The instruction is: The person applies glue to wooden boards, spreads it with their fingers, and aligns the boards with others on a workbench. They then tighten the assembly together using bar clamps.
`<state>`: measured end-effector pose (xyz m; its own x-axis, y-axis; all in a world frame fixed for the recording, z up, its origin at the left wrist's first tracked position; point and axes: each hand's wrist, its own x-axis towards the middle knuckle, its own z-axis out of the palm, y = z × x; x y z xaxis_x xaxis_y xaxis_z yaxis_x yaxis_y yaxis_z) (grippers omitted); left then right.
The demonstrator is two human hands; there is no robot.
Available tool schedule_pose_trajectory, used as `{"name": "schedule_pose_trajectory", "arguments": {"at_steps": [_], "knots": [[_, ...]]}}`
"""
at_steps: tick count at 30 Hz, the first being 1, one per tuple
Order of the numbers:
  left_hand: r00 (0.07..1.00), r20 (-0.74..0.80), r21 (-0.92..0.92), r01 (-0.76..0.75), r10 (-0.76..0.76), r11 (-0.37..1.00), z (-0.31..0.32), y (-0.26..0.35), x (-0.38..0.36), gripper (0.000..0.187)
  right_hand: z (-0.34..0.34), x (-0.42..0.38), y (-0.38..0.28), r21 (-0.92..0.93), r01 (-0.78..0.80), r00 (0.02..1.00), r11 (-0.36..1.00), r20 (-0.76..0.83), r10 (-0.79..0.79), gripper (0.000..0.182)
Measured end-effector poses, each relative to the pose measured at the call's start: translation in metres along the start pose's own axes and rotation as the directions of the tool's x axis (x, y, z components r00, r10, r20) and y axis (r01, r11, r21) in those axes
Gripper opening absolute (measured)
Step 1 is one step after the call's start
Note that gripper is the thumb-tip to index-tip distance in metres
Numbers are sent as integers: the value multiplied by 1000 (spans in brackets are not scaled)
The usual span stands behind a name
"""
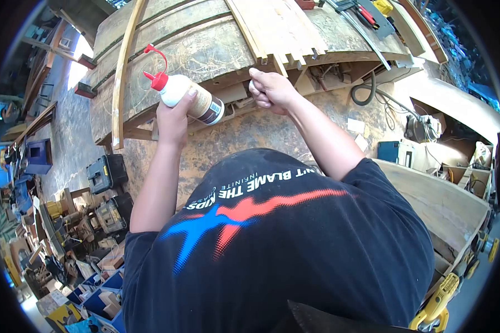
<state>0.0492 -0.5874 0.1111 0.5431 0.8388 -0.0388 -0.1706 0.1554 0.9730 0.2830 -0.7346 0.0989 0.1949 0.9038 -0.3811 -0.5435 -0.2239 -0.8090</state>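
- Currently, left hand (172, 121) is gripping a white squeeze bottle (178, 91), fingers wrapping under, thumb pressing along its side.
- Bottle is tilting above the near left edge of the workbench (205, 53); red nozzle (159, 81) is pointing far left, base is facing near right.
- Red tip cap (149, 48) is hanging off the nozzle on its strap, so the tip is showing uncovered.
- Right hand (273, 91) is curling into a fist by the near bench edge, just right of the bottle; can't tell if it's pinching anything small.
- Pale wooden strips (278, 28) are lying side by side on the bench beyond the right hand, ends overhanging the near edge.
- One long slat (125, 72) is running near to far across the bench's left part, left of the bottle.
- Hand tools (368, 16) are lying at the far right of the bench.
- Black hose (363, 101) is looping below, right of the right hand.
- Black toolbox (105, 173) is sitting on the floor, left.
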Motion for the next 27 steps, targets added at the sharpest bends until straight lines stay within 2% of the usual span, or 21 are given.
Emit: {"name": "schedule_pose_trajectory", "arguments": {"at_steps": [2,3,6,7,8,10,12,13,14,16,17,18,20,21,22,23,25,26,27], "knots": [[1000,14,-22,-1,1,1000,3,-1,2,46,-4,-8,-4,-92,-25,1000,995,-8,25,49],[1000,13,-35,17,-17,999,3,0,1,46,-15,-4,0,-98,-44,995,994,84,53,38],[998,-13,-54,54,-54,997,0,8,-3,46,-12,-2,7,-226,41,981,973,195,4,14],[998,-28,-47,57,-59,997,-3,11,-5,46,-8,-6,9,-173,164,955,971,274,-113,30],[997,-45,-40,60,-62,997,-5,13,-6,46,-4,-1,8,-96,109,946,989,316,-74,68],[997,-32,-249,64,-74,966,-12,9,-1,45,8,5,8,-184,128,943,975,326,-62,90],[994,-55,-429,63,-96,901,-12,20,-3,43,23,22,14,-135,7,942,991,333,39,103],[988,-78,-488,78,-133,870,-10,25,-1,42,34,28,18,-104,-36,929,994,362,72,103],[981,-93,-548,91,-168,832,-8,30,0,44,45,35,28,-80,-10,917,997,397,41,108],[983,-104,-583,61,-149,810,8,54,-4,54,83,39,35,-71,328,871,942,410,-272,106],[990,-82,-555,54,-119,830,11,61,-4,57,101,40,34,-115,444,857,888,344,-384,96],[994,-54,-527,51,-93,848,14,66,-4,61,116,50,28,-153,609,760,778,390,-519,79],[1000,16,-443,27,-22,896,15,80,-4,69,145,62,19,-143,713,693,686,292,-659,57],[989,35,-360,149,-146,921,4,88,-2,70,155,65,9,-182,727,682,662,300,-667,50],[962,46,-270,270,-268,924,-8,95,1,71,170,76,1,-68,871,488,487,241,-839,58],[954,46,-164,300,-296,940,-17,103,0,78,182,86,-22,-87,933,359,349,204,-911,63],[890,253,-43,402,-379,915,-56,108,-3,78,199,105,-79,-202,976,107,76,143,-984,67],[837,349,22,443,-422,896,-80,109,-10,78,197,110,-114,-283,959,43,2,140,-989,68],[843,414,160,303,-343,939,-129,104,-18,72,202,112,-152,-321,946,-4,-48,135,-991,68]]}}
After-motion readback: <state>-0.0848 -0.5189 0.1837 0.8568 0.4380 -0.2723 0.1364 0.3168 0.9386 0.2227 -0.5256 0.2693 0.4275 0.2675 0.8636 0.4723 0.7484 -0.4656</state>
